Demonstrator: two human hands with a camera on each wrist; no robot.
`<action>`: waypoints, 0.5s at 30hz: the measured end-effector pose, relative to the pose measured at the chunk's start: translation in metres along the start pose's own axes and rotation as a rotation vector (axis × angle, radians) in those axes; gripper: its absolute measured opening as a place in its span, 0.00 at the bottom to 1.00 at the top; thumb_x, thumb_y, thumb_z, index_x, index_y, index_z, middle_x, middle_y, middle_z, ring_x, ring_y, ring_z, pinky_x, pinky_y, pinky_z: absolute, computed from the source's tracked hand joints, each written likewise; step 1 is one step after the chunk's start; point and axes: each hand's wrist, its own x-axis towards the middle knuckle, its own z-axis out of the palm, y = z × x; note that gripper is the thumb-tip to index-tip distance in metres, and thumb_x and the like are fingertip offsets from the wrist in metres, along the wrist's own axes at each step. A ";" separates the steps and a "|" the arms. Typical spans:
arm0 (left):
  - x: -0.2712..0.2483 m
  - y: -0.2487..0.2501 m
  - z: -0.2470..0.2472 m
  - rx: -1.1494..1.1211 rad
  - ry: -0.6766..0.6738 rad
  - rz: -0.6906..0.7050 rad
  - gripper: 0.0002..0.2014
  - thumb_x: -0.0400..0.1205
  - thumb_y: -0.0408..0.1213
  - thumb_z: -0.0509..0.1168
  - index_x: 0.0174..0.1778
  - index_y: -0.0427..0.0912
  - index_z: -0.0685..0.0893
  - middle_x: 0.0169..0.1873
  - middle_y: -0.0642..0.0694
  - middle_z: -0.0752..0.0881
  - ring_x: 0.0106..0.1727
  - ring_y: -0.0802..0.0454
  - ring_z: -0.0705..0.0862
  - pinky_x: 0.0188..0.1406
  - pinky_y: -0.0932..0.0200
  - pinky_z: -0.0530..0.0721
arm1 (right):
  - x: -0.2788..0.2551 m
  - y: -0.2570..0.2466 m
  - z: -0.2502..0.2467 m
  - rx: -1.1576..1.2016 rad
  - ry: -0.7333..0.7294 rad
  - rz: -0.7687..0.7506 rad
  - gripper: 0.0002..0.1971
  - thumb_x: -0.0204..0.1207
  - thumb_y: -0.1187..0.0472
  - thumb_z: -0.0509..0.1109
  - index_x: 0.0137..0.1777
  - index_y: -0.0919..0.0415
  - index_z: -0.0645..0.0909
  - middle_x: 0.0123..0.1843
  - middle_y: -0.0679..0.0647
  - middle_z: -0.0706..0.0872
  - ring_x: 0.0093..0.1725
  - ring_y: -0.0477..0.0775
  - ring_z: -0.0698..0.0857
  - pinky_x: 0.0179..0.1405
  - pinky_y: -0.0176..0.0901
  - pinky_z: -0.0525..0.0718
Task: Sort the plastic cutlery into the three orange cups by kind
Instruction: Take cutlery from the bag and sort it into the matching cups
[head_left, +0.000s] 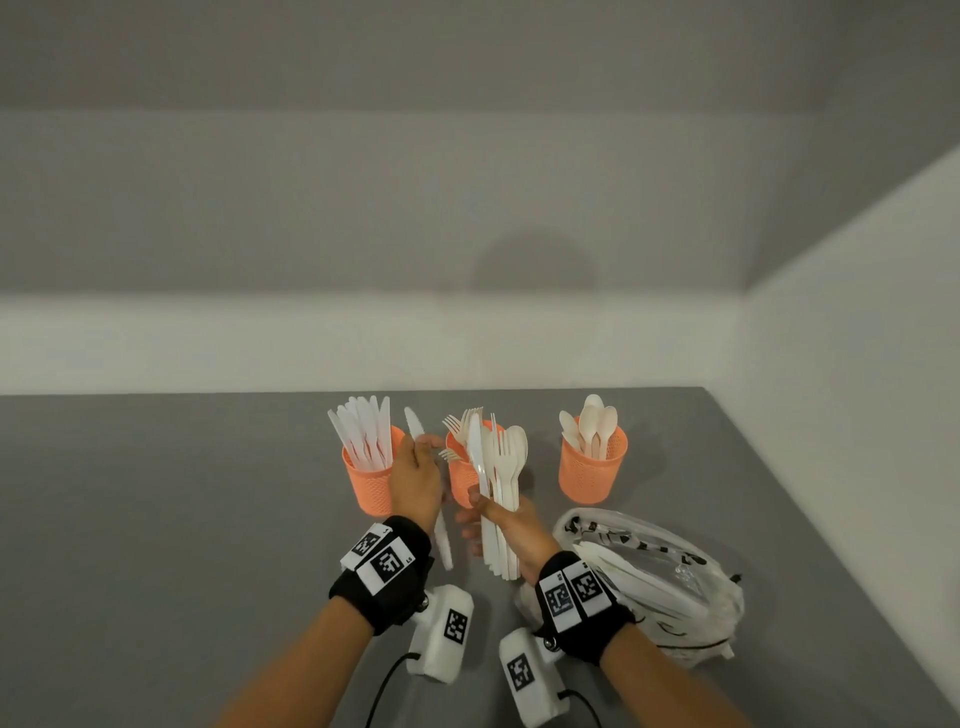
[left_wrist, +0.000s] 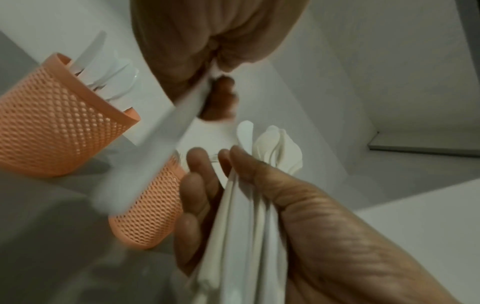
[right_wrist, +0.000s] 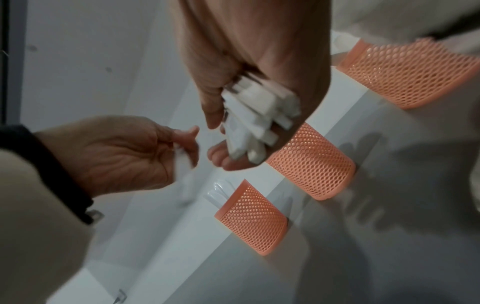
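Three orange mesh cups stand in a row on the grey table. The left cup holds knives, the middle cup forks, the right cup spoons. My left hand pinches one white knife between the left and middle cups, blade tip up; the knife is blurred in the left wrist view. My right hand grips a mixed bundle of cutlery upright in front of the middle cup. The bundle's handle ends stick out below that fist.
A crumpled clear plastic bag with more white cutlery lies at the right, just behind my right wrist. White walls close the table's far edge and right side. Bare grey table stretches to the left of the cups.
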 end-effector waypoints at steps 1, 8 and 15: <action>0.000 0.000 0.000 -0.007 -0.002 -0.014 0.14 0.86 0.41 0.52 0.49 0.35 0.78 0.25 0.49 0.74 0.26 0.53 0.73 0.34 0.56 0.74 | 0.000 0.001 -0.001 -0.006 0.010 0.003 0.09 0.78 0.61 0.68 0.55 0.64 0.78 0.33 0.55 0.87 0.28 0.49 0.84 0.26 0.39 0.83; -0.006 -0.002 0.008 0.141 -0.171 -0.008 0.08 0.81 0.36 0.64 0.42 0.36 0.85 0.34 0.44 0.88 0.40 0.45 0.88 0.40 0.56 0.83 | -0.002 0.003 -0.002 -0.082 -0.023 -0.003 0.02 0.78 0.63 0.68 0.50 0.59 0.79 0.28 0.53 0.79 0.22 0.46 0.78 0.22 0.38 0.79; -0.006 -0.002 0.013 0.199 -0.105 0.038 0.06 0.79 0.32 0.66 0.41 0.31 0.84 0.38 0.36 0.89 0.42 0.41 0.88 0.47 0.48 0.87 | -0.004 0.005 -0.004 -0.061 -0.011 0.048 0.08 0.78 0.56 0.68 0.54 0.56 0.79 0.30 0.52 0.79 0.24 0.46 0.78 0.23 0.37 0.78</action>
